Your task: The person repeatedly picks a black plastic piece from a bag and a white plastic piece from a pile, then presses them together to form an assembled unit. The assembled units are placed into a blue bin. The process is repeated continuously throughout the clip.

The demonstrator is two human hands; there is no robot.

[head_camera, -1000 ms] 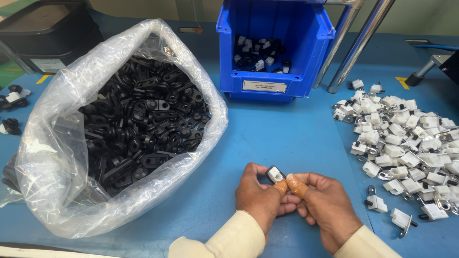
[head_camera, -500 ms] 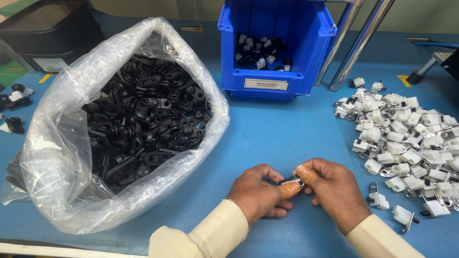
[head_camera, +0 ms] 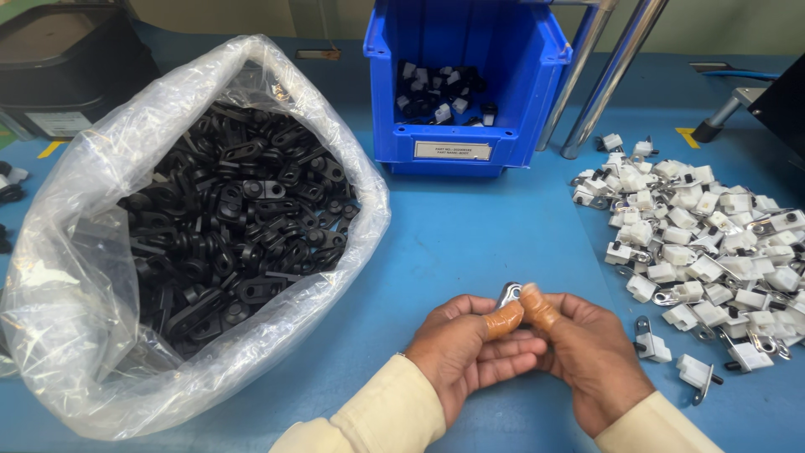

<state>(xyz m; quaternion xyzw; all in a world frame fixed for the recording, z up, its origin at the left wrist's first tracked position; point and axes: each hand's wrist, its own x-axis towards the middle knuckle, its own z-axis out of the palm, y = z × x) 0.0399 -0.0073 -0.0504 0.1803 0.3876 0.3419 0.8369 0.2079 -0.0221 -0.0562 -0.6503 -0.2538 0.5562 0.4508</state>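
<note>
Left hand and right hand pressed together at near edge of blue table, both pinching one small metal-and-black part between thumbs; thumb tips wear orange finger cots. Part sits raised just above table, held from both sides. Clear plastic bag of black plastic pieces lies to left. Heap of white clips to right, near right hand. Blue bin behind, holding few mixed parts.
</note>
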